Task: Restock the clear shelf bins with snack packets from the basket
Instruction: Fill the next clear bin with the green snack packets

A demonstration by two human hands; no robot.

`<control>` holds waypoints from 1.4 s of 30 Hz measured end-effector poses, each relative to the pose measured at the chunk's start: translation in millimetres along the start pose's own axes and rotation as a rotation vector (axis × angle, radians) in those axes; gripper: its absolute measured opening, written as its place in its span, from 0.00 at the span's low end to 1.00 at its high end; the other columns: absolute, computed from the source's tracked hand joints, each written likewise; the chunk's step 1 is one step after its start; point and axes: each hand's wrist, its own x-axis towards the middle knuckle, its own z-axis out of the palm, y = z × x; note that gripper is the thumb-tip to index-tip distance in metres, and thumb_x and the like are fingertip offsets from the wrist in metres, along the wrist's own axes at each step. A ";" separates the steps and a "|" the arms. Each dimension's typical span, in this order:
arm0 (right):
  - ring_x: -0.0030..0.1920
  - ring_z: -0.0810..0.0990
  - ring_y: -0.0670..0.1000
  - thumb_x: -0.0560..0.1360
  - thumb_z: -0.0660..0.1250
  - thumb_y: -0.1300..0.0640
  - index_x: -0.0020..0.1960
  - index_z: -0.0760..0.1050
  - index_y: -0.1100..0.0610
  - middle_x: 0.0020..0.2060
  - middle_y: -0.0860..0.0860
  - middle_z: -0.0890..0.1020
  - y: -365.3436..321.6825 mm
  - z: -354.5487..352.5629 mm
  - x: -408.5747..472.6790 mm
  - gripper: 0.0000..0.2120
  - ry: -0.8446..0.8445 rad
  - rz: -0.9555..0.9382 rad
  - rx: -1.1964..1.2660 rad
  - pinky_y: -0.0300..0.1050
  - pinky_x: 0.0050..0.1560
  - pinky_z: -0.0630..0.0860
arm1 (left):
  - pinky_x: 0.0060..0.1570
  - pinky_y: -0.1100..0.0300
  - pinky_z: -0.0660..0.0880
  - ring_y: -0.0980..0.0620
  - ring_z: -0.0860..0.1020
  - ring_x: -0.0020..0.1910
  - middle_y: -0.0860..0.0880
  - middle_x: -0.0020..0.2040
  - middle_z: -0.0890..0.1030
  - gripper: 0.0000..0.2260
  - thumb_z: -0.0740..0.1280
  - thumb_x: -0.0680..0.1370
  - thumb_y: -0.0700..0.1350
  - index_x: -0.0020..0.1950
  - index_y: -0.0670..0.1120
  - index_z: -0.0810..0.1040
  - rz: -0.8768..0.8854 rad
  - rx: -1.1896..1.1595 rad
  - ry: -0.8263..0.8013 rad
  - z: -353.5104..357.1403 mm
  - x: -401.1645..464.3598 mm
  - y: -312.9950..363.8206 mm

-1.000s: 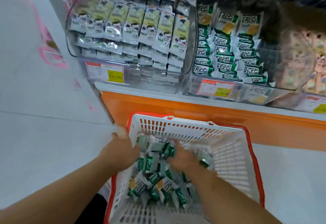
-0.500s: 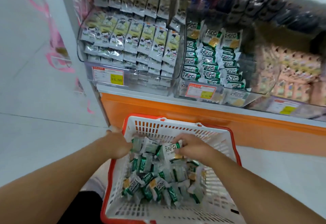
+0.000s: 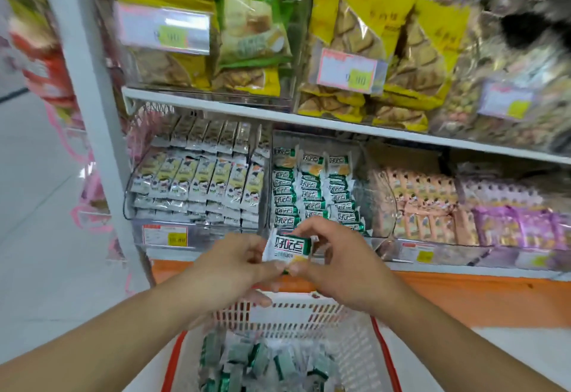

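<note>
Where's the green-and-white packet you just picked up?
Head view, centre: the green-and-white packet is pinched between the left hand and right hand, above the basket, before the matching bin.

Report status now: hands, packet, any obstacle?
Left hand and right hand both pinch one green packet, above basket. Matching bin ahead. No obstacle visible.

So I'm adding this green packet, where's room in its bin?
Green bin: bare room right of the three green stacks, against its clear right wall. The stacks themselves look full. Both hands hold the packet.
</note>
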 end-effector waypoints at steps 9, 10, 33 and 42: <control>0.47 0.77 0.47 0.76 0.77 0.50 0.64 0.76 0.45 0.50 0.47 0.76 38.5 -29.9 141.5 0.18 0.376 -0.018 -0.235 0.44 0.46 0.70 | 0.49 0.67 0.78 0.59 0.82 0.47 0.55 0.49 0.84 0.03 0.70 0.81 0.51 0.52 0.53 0.82 -0.087 0.398 0.101 -36.3 45.1 -13.5; 0.46 0.78 0.49 0.76 0.77 0.49 0.64 0.76 0.46 0.48 0.49 0.76 46.8 -28.2 164.2 0.19 0.395 -0.019 -0.282 0.44 0.45 0.68 | 0.45 0.73 0.74 0.63 0.80 0.47 0.57 0.49 0.84 0.04 0.69 0.81 0.51 0.52 0.54 0.83 -0.085 0.449 0.099 -37.2 46.7 -14.6; 0.64 0.71 0.60 0.75 0.76 0.45 0.73 0.74 0.46 0.63 0.53 0.76 92.7 -5.5 237.4 0.28 0.495 -0.164 -0.505 0.53 0.63 0.72 | 0.46 0.59 0.80 0.53 0.84 0.45 0.54 0.46 0.86 0.06 0.68 0.81 0.51 0.48 0.56 0.84 -0.157 0.488 0.093 -33.7 48.2 -5.7; 0.56 0.72 0.49 0.82 0.67 0.54 0.61 0.74 0.55 0.56 0.48 0.71 43.7 15.8 73.8 0.09 0.347 -0.317 -0.246 0.44 0.58 0.69 | 0.48 0.56 0.80 0.54 0.83 0.43 0.53 0.41 0.86 0.07 0.69 0.78 0.46 0.42 0.51 0.84 -0.191 0.625 0.104 -41.5 37.5 -35.9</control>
